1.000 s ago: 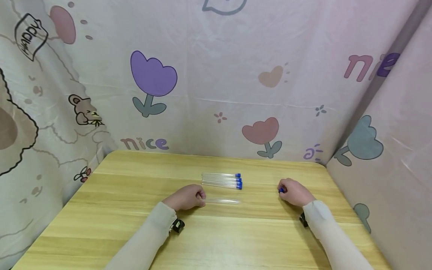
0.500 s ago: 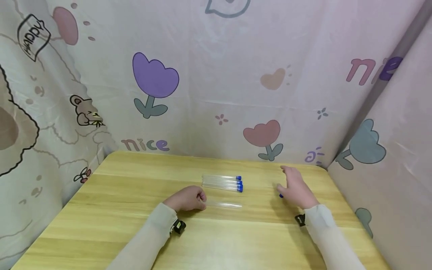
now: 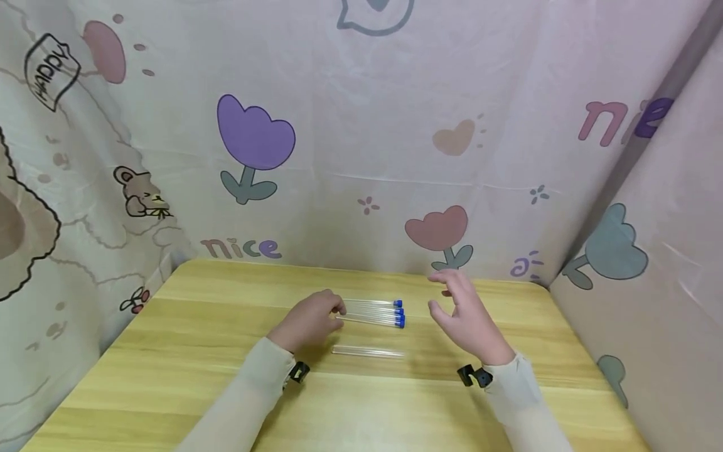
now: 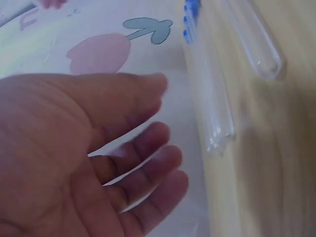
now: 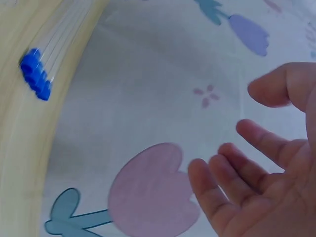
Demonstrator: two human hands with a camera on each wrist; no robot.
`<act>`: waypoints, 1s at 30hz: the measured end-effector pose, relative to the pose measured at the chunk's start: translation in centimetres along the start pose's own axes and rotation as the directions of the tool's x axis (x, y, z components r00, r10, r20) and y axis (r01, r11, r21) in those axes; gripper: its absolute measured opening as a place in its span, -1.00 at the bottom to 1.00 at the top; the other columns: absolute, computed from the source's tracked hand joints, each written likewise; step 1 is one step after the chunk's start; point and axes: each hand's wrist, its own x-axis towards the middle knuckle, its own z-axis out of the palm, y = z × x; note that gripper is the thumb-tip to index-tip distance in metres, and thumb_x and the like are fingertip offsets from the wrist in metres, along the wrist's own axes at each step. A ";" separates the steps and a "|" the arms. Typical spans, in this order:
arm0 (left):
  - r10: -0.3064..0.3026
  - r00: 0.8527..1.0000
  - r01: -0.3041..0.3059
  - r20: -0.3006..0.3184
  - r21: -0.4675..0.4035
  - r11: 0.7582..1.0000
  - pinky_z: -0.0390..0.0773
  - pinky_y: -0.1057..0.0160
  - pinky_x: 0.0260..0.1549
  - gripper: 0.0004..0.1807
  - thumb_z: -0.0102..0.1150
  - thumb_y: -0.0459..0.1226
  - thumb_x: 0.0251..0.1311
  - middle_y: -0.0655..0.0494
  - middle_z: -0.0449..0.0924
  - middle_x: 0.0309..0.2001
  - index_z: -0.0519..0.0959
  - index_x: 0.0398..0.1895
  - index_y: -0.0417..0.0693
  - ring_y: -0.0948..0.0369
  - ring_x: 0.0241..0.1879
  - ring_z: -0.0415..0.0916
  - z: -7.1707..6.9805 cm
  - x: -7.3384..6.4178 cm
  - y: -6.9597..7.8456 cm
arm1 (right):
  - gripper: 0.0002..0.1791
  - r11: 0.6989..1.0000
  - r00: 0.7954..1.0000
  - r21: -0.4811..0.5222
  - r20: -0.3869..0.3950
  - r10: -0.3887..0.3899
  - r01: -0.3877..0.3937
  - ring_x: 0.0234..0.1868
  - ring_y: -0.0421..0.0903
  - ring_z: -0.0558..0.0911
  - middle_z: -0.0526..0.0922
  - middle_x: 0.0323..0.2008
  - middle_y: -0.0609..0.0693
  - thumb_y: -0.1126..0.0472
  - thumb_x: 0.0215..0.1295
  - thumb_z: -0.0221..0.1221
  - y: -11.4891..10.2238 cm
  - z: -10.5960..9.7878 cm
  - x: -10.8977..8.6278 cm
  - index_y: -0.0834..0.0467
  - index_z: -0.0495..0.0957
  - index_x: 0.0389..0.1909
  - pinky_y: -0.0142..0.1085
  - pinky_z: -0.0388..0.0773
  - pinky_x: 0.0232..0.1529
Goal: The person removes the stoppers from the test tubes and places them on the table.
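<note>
Several clear test tubes (image 3: 369,312) with blue caps (image 5: 34,74) lie side by side toward the back middle of the table, caps to the right. My left hand (image 3: 309,319) hovers by their rounded ends, fingers loosely bent and holding nothing; in the left wrist view the tubes (image 4: 212,98) show just past the fingertips. Nearer to me a single clear tube (image 3: 367,352) without a cap lies on the wood. To the right, my right hand (image 3: 467,320) is raised with thumb and fingers spread, nothing in it. The loose blue cap seen earlier is out of sight.
The wooden table (image 3: 226,389) ends at the back against a printed curtain (image 3: 350,125), with more curtain at both sides. A small black camera sits on each wrist, the left camera (image 3: 298,371) and the right camera (image 3: 474,376).
My left hand has let go of the uncapped tube and moved back toward the capped ones. My right hand has released a blue cap, opened, risen and shifted left.
</note>
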 end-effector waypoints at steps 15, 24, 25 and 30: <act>-0.067 0.998 0.065 0.009 0.146 0.987 0.66 -0.01 -0.08 -0.83 0.33 -0.29 0.35 0.00 0.61 -0.13 0.72 -0.04 -0.07 0.08 -0.21 0.59 1.6 0.4 -0.1 | -0.57 0.954 0.983 -0.239 0.077 -0.165 0.179 0.35 0.04 0.45 0.47 0.31 0.05 0.22 0.31 0.34 -5.8 0.4 -2.4 0.14 0.55 0.18 -0.01 0.56 0.22; -0.072 0.997 0.072 -0.006 0.139 0.988 0.65 0.01 -0.10 -0.87 0.33 -0.29 0.36 0.02 0.60 -0.15 0.72 -0.09 -0.08 0.07 -0.19 0.56 2.2 1.2 0.0 | -0.72 0.970 0.986 -0.225 -0.115 -0.120 0.092 -0.04 -0.13 0.62 0.60 0.17 -0.04 0.28 0.29 0.33 -5.6 0.0 -2.0 0.11 0.64 0.01 -0.20 0.65 -0.09; -0.070 0.998 0.070 -0.009 0.141 0.988 0.66 0.02 -0.10 -0.87 0.33 -0.28 0.36 0.04 0.61 -0.16 0.72 -0.09 -0.08 0.08 -0.19 0.57 2.3 1.3 0.0 | -0.73 0.970 0.984 -0.222 -0.128 -0.126 0.095 -0.08 -0.16 0.61 0.60 0.16 -0.06 0.29 0.28 0.32 -5.6 -0.1 -2.0 0.11 0.65 0.00 -0.23 0.64 -0.14; -0.061 0.998 0.061 -0.006 0.126 0.990 0.63 0.09 -0.19 -0.96 0.37 -0.34 0.29 0.18 0.58 -0.33 0.70 -0.32 -0.03 0.20 -0.31 0.50 2.6 1.8 0.0 | -0.74 0.969 0.977 -0.218 -0.147 -0.153 0.119 -0.02 -0.17 0.62 0.60 0.14 -0.08 0.32 0.26 0.32 -5.7 -0.5 -2.1 0.10 0.65 -0.04 -0.27 0.63 -0.12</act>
